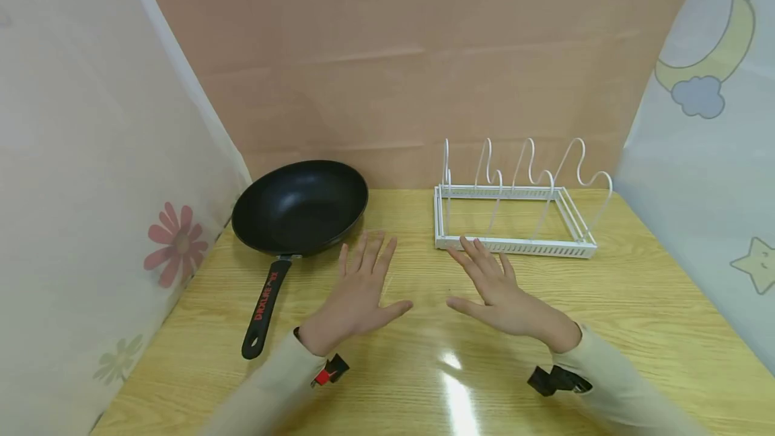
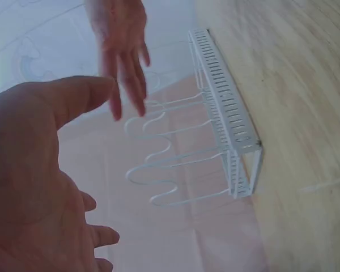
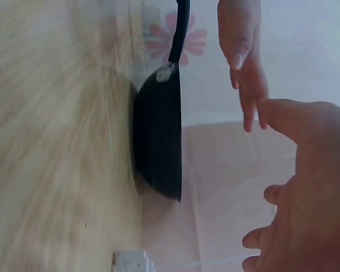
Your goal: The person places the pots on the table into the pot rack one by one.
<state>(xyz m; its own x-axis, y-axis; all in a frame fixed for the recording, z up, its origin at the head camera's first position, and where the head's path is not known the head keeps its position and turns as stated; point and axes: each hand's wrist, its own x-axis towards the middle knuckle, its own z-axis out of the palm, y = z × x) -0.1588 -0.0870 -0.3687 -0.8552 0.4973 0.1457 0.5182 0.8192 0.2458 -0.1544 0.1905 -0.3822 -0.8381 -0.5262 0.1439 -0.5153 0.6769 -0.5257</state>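
My left hand hovers over the middle of the table with its fingers spread and nothing in them. Just beyond it to the left, a black frying pan sits on the wood, its handle pointing toward me. My right hand, also with spread fingers and holding nothing, is raised in front of a white wire rack. In the left wrist view, the rack stands past my thumb. The pan shows side-on in the right wrist view, resting on its base.
The wooden table meets a tan paper backdrop behind the pan and rack. Pale printed sheets enclose the left and right sides, the left one with a red flower. Upright wavy wires rise from the rack's frame.
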